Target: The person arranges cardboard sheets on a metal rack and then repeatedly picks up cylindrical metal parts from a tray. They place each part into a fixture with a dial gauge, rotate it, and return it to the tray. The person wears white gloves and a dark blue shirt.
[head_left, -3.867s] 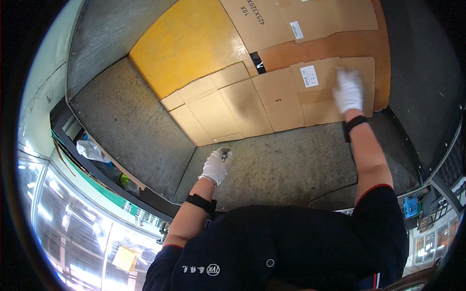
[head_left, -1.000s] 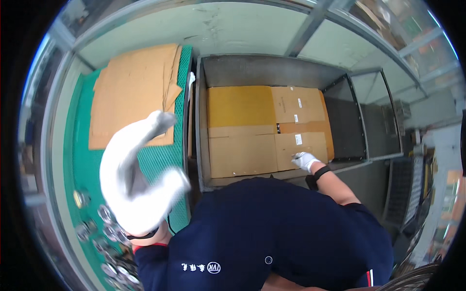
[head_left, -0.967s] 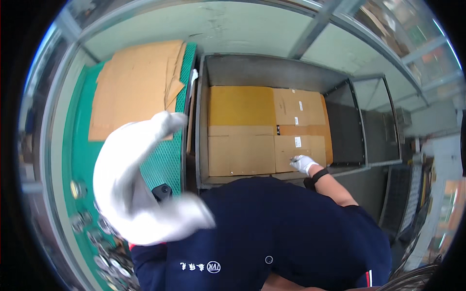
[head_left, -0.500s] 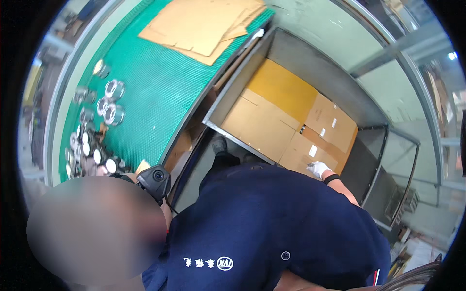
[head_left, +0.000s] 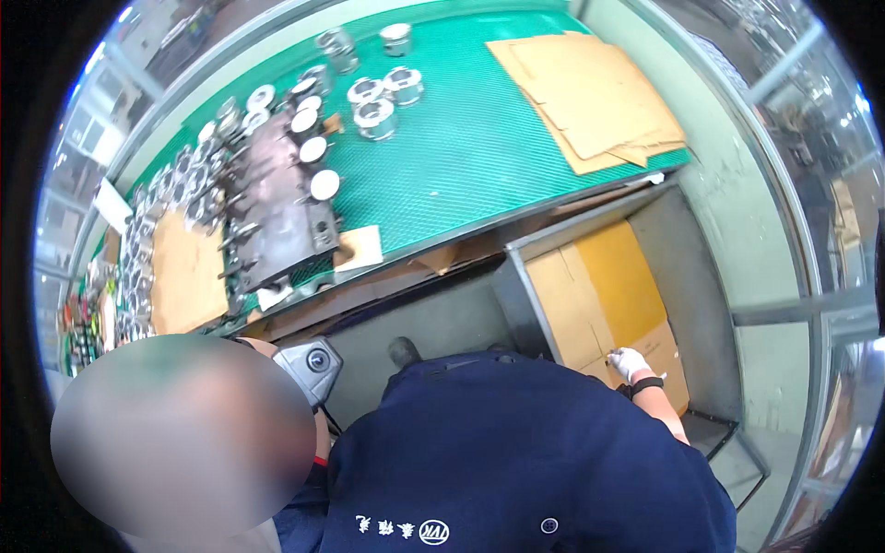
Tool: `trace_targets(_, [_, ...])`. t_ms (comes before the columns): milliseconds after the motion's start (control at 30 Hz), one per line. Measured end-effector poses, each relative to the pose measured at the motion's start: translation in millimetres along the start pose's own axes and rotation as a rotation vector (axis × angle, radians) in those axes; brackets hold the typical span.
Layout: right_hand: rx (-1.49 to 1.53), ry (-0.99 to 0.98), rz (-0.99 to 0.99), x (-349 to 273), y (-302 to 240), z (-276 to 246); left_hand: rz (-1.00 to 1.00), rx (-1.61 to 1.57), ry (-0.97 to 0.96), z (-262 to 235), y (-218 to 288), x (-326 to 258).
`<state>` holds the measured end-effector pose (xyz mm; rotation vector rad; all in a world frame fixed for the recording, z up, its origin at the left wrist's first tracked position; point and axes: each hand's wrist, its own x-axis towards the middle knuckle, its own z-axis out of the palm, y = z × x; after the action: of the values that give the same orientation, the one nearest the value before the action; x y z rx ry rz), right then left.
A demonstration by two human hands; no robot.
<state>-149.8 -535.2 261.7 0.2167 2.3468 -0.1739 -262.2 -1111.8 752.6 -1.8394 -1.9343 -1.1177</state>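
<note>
My right hand [head_left: 630, 364], in a white glove with a dark band at the wrist, lies over the cardboard boxes [head_left: 564, 286] in a grey metal bin at the right. Its fingers are drawn together and point left. Whatever is between them, if anything, is too small to make out. A yellow-brown panel [head_left: 619, 276] lies beside the plain cardboard in the bin. My left hand is not visible.
A green ribbed mat [head_left: 442, 157] covers the bench. On it are flat cardboard sheets [head_left: 599, 97], shiny round metal parts [head_left: 375, 118], and a dark metal block [head_left: 281, 235] with pale discs along it. The grey bin [head_left: 705, 276] stands against the bench's front.
The view has swung left, bringing the block and more of the bench into sight. My gloved right hand stays over the boxes, with its fingers now more drawn together.
</note>
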Motion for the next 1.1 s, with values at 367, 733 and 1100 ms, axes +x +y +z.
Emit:
trace_targets(367, [-0.187,-0.018,-0.194,34.7,-188.3,7.4,-0.07,0.096,0.05,-73.0,64.8,-118.2])
trace_targets(733, [-0.672,-0.198,-0.676,101.4,-350.3,-3.3,-0.243,0.187,0.126,-143.0,142.8,-245.5])
trace_targets(1100, [-0.716,-0.279,-0.934,143.0,-567.1,-12.7,-1.606,0.748,0.305,-23.8,188.1,-384.3])
